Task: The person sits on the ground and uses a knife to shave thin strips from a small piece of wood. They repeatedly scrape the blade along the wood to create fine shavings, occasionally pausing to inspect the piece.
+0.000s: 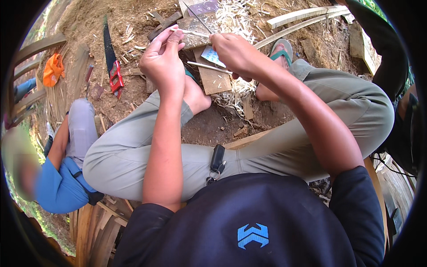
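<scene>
My left hand [164,60] pinches one end of a thin pale wooden stick [192,32] between thumb and fingertips. The stick runs across toward my right hand [235,53], which is closed round a knife. Its narrow blade [198,17] points up and left, crossing near the stick's far end; the handle is hidden in my fist. A second pale rod [207,66] shows just below, one end at my right hand's lower fingers; whether it is gripped or only lies behind them I cannot tell. Beneath both hands are a wooden board [212,81] and a small printed card [212,55].
Curly wood shavings [233,20] cover the ground ahead. A red-handled handsaw [114,73] lies left of my hands. Long wooden strips [307,18] rest at far right. An orange cloth item [53,70] is far left. A person in blue [64,184] sits close on my left.
</scene>
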Demonstrator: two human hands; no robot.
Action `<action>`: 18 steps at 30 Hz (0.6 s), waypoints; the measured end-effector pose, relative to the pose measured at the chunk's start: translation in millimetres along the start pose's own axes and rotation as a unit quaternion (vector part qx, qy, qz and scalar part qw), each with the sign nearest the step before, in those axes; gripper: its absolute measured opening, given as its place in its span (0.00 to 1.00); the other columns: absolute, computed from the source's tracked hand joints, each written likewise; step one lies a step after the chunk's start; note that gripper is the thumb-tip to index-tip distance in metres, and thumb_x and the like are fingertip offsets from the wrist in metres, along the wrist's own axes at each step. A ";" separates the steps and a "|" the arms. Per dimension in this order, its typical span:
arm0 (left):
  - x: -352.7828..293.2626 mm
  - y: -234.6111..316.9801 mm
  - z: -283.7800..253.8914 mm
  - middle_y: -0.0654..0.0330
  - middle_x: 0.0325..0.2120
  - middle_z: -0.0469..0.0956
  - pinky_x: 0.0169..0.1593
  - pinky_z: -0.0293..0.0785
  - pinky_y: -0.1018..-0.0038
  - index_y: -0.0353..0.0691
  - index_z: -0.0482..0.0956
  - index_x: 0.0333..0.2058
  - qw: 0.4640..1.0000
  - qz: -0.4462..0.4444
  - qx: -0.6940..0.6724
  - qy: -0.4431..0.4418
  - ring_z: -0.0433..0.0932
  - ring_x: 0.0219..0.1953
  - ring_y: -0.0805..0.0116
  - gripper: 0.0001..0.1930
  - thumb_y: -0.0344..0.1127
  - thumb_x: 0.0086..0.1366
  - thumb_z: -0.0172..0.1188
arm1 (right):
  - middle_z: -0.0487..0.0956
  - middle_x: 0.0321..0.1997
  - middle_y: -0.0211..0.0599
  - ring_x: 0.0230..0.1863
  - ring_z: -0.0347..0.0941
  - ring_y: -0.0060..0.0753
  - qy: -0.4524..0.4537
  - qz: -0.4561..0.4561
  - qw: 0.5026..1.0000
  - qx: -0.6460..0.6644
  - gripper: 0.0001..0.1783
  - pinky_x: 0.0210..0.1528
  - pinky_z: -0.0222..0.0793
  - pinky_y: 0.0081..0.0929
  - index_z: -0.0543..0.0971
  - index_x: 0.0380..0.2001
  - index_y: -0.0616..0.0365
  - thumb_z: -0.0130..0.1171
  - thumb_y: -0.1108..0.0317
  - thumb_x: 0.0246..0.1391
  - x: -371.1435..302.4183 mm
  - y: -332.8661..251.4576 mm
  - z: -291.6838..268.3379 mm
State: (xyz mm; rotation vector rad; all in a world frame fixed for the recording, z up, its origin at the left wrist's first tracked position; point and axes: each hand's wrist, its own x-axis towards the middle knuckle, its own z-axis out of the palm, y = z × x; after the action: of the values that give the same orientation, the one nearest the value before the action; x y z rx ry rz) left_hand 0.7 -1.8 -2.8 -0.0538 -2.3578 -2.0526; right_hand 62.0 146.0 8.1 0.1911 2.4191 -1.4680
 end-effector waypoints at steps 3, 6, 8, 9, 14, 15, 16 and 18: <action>-1.3 -0.7 2.9 0.55 0.33 0.84 0.36 0.83 0.76 0.28 0.84 0.36 1.000 0.014 0.008 -0.003 0.83 0.33 0.72 0.06 0.25 0.61 0.65 | 0.76 0.21 0.61 0.17 0.78 0.49 0.007 0.005 0.999 0.039 0.12 0.19 0.75 0.38 0.72 0.27 0.77 0.44 0.75 0.54 -8.1 -5.3 6.6; -2.1 -1.5 6.6 0.54 0.33 0.84 0.36 0.84 0.76 0.28 0.84 0.36 0.999 0.031 0.004 -0.014 0.83 0.34 0.72 0.06 0.24 0.61 0.65 | 0.77 0.24 0.62 0.24 0.78 0.56 0.084 -0.095 0.991 -0.041 0.12 0.27 0.76 0.44 0.73 0.28 0.75 0.45 0.73 0.54 -13.5 1.6 22.0; -4.3 -0.5 8.4 0.54 0.33 0.84 0.36 0.84 0.76 0.28 0.84 0.36 0.999 0.038 -0.001 -0.019 0.83 0.34 0.72 0.06 0.24 0.61 0.65 | 0.76 0.29 0.61 0.32 0.78 0.59 0.088 -0.120 0.980 -0.135 0.12 0.33 0.75 0.46 0.72 0.34 0.74 0.43 0.72 0.58 -16.8 3.0 24.7; -5.7 0.3 9.0 0.54 0.33 0.84 0.36 0.84 0.76 0.28 0.84 0.35 0.999 0.039 -0.004 -0.021 0.83 0.34 0.72 0.06 0.24 0.61 0.65 | 0.76 0.32 0.60 0.35 0.77 0.59 0.067 -0.108 0.978 -0.164 0.13 0.34 0.75 0.45 0.72 0.37 0.73 0.41 0.73 0.60 -18.3 0.3 23.7; -7.4 -3.6 7.9 0.54 0.33 0.84 0.35 0.83 0.77 0.28 0.84 0.35 0.999 0.043 -0.011 -0.022 0.82 0.33 0.73 0.05 0.24 0.61 0.65 | 0.78 0.28 0.64 0.34 0.78 0.63 0.055 -0.098 0.984 -0.139 0.12 0.38 0.74 0.49 0.76 0.29 0.72 0.46 0.72 0.54 -20.3 -2.0 18.1; -7.8 -2.8 9.4 0.55 0.33 0.84 0.35 0.83 0.78 0.28 0.84 0.35 0.999 0.039 -0.010 -0.022 0.82 0.33 0.73 0.05 0.24 0.61 0.65 | 0.78 0.26 0.65 0.32 0.78 0.63 0.076 -0.117 0.981 -0.138 0.13 0.36 0.75 0.50 0.78 0.26 0.72 0.48 0.71 0.52 -19.7 4.2 19.2; -8.4 -2.0 9.8 0.55 0.33 0.84 0.34 0.83 0.78 0.28 0.84 0.35 0.999 0.034 -0.008 -0.023 0.82 0.33 0.74 0.05 0.24 0.61 0.65 | 0.78 0.24 0.63 0.29 0.79 0.61 0.086 -0.132 0.973 -0.167 0.14 0.34 0.76 0.48 0.78 0.26 0.73 0.46 0.72 0.52 -19.1 11.8 21.8; -9.6 -2.5 9.4 0.55 0.33 0.84 0.34 0.83 0.78 0.28 0.84 0.35 0.999 0.043 0.002 -0.027 0.82 0.33 0.74 0.05 0.24 0.61 0.65 | 0.78 0.23 0.62 0.26 0.79 0.59 0.015 -0.059 0.989 -0.133 0.14 0.33 0.76 0.47 0.78 0.26 0.73 0.45 0.73 0.52 -17.1 10.8 17.5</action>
State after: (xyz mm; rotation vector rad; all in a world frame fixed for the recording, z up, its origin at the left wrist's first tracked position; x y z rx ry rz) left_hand 10.3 7.0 -6.9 -0.2097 -2.3449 -2.0321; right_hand 84.3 136.4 -3.0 0.0104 2.6582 -1.1765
